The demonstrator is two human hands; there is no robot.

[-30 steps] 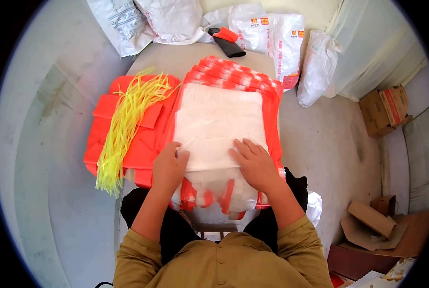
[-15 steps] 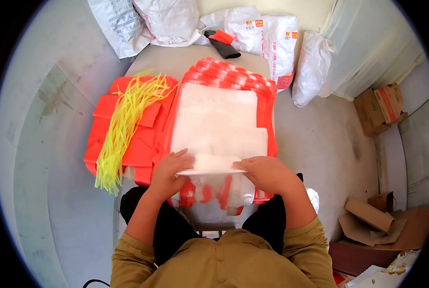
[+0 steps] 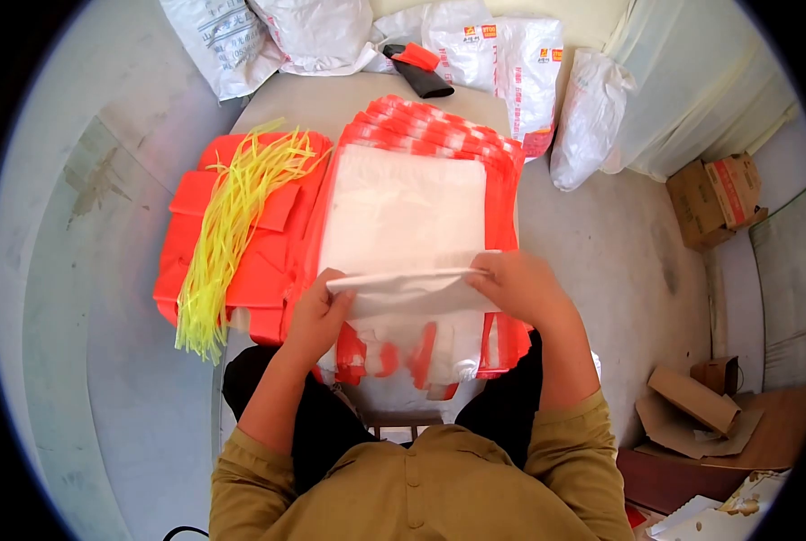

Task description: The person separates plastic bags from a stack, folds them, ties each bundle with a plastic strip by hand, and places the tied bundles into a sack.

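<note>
My left hand point(image 3: 320, 311) pinches the left end of a folded white sheet point(image 3: 412, 296), thumb on the near side. At the sheet's other end, my right hand point(image 3: 518, 281) is closed on its upper corner. Whether it is thin plastic or paper, I cannot tell. It spans the lower part of a pile of white sheets point(image 3: 407, 203), its upper edge slightly raised. Beneath lie fanned, layered red-and-white plastic bags point(image 3: 444, 128), whose near ends show below my hands.
Yellow strips point(image 3: 232, 225) lie across a red folded bundle point(image 3: 187, 203) on the left. A black roll with a red piece point(image 3: 425, 79) rests at the table's far edge. White sacks point(image 3: 317, 36) stand behind. Cardboard boxes point(image 3: 714, 203) sit on the right.
Both hands have moved away from my body, the right one further. The sheet's edge has risen with them, and the fingers that lay flatter are now closed on it.
</note>
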